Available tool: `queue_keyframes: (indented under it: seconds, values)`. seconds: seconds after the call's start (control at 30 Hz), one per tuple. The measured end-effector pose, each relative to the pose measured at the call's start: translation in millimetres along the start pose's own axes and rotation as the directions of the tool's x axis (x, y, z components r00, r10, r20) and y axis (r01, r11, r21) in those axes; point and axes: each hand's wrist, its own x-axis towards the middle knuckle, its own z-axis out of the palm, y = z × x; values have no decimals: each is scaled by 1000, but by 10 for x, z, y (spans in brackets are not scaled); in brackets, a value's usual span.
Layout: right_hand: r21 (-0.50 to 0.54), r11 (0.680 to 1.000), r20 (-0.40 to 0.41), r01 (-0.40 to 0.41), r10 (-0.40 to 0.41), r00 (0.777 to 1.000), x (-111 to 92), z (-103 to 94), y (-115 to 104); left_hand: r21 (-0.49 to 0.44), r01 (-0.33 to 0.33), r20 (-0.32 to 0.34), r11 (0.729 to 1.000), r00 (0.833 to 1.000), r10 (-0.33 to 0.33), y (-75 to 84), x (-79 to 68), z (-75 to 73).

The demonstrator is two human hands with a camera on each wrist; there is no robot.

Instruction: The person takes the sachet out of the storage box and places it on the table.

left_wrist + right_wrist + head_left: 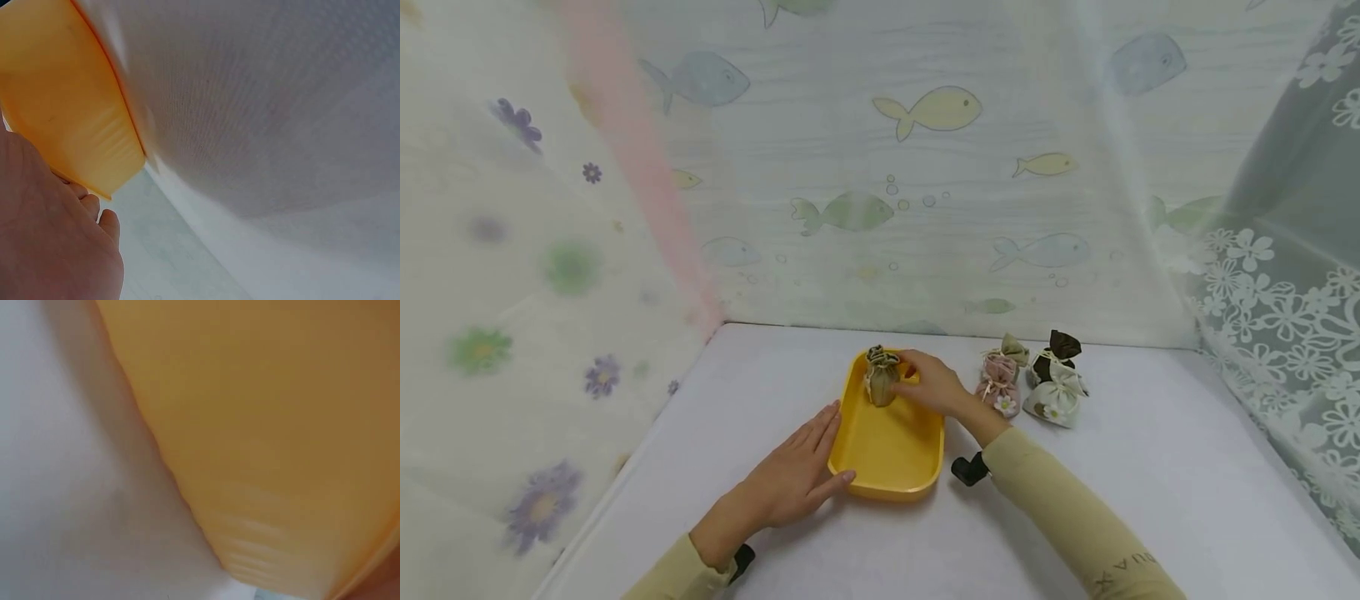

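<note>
A brownish-green drawstring pouch [882, 379] with a gathered, ruffled top stands upright at the far left end of a yellow tray [887, 467]. My right hand [934, 383] reaches over the tray's right rim and holds the pouch from its right side, thumb and index finger at the cloth. Its other fingers are hidden. Along the tray's left side lies my left hand [793, 471], fingers fairly straight against the outer wall, thumb at the near left corner. In the left wrist view, the left hand [56, 231] is beside the tray's wall [69, 94]. Tray wall [250, 437] fills most of the right wrist view.
Right of the tray, several more pouches sit close together: a pink one [1000, 383], a pale one with a flower [1056, 400], a dark brown one [1060, 350] and a beige one [1015, 346]. Patterned curtains [850, 167] enclose the white table [1150, 467].
</note>
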Motion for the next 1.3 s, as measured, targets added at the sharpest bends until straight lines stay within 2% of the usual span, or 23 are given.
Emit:
queue_keyframes:
  seconds: [0.17, 0.3, 0.47, 0.57, 0.83, 1.07, 1.3]
  values:
    - [-41, 998, -44, -51, 49, 998, -5, 42, -8, -14, 3, 12, 1000, 1000, -3, 0, 5, 2]
    - [-50, 998, -75, -34, 31, 997, -9, 58, -6, -6, -2, 3, 1000, 1000, 2, -4, 7, 4]
    - [57, 998, -103, 19, -13, 995, -70, 15, -20, -1, -16, 0, 1000, 1000, 16, 13, -9, -2]
    - [136, 989, -114, 57, -42, 993, -127, -97, -54, 21, -26, 3, 999, 1000, 26, 9, 3, -4]
    - [161, 980, -156, 113, -88, 984, -390, -497, -270, 19, -6, 14, 1000, 1000, 5, -11, 9, -10]
    - [104, 990, -201, 98, -76, 977, -717, -777, -278, 13, -4, 13, 1000, 1000, 4, -23, 5, -17]
    - [77, 995, -256, 56, -34, 966, -1078, -960, -133, 9, -12, 7, 1000, 1000, 11, -16, -1, -13]
